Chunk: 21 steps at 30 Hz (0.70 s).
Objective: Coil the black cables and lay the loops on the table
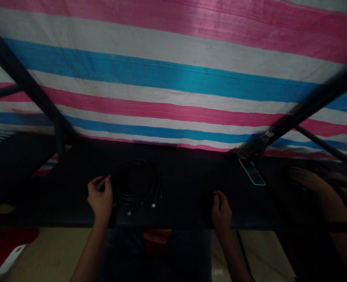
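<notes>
On the dark tabletop lies a coiled black cable (156, 180), with light-coloured plug ends (153, 205) at its near side. Just left of the coil is my left hand (100, 199), its fingers loosely bent and a gap between thumb and fingers. I see nothing held in it, though the light is dim. My right hand (222, 213) rests near the front edge, well to the right of the coil. Its fingers are half curled with a small gap at the thumb, and no object shows in them. A phone (252, 172) lies beyond it to the right.
Dark metal frame posts (35, 88) slope up at both sides of the table (187, 180). Behind it hangs a striped sheet (173, 82). Another person's hand (305, 178) rests at the right. A clear crumpled item (243, 154) sits behind the phone. Something red (11, 239) stands lower left.
</notes>
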Motion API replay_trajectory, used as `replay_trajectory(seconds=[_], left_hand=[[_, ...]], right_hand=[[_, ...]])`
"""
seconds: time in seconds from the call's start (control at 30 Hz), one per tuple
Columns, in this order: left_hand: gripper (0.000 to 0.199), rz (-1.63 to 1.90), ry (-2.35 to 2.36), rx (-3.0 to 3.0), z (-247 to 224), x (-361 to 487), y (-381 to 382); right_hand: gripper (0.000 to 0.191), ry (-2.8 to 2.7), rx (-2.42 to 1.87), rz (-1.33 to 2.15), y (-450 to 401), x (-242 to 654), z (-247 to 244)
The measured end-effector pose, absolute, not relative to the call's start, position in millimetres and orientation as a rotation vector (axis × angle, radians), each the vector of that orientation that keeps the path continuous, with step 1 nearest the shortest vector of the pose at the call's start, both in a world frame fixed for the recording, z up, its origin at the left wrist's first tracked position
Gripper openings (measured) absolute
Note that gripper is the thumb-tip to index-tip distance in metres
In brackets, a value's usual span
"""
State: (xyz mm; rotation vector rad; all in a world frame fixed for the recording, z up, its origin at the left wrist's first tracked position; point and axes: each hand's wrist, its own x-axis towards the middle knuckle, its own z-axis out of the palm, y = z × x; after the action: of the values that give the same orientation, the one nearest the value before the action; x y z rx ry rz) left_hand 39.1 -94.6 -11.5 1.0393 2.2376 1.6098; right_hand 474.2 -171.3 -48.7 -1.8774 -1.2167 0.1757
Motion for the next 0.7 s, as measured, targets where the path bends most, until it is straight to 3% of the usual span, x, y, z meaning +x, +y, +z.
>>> replay_trajectory(seconds=[0.7], left_hand=[[0.043,1.534,2.029,1.105,-17.2,35.7,-93.8]], right_hand=[[0.056,-1.075,-2.019,0.085,-171.4,472.1,-43.6]])
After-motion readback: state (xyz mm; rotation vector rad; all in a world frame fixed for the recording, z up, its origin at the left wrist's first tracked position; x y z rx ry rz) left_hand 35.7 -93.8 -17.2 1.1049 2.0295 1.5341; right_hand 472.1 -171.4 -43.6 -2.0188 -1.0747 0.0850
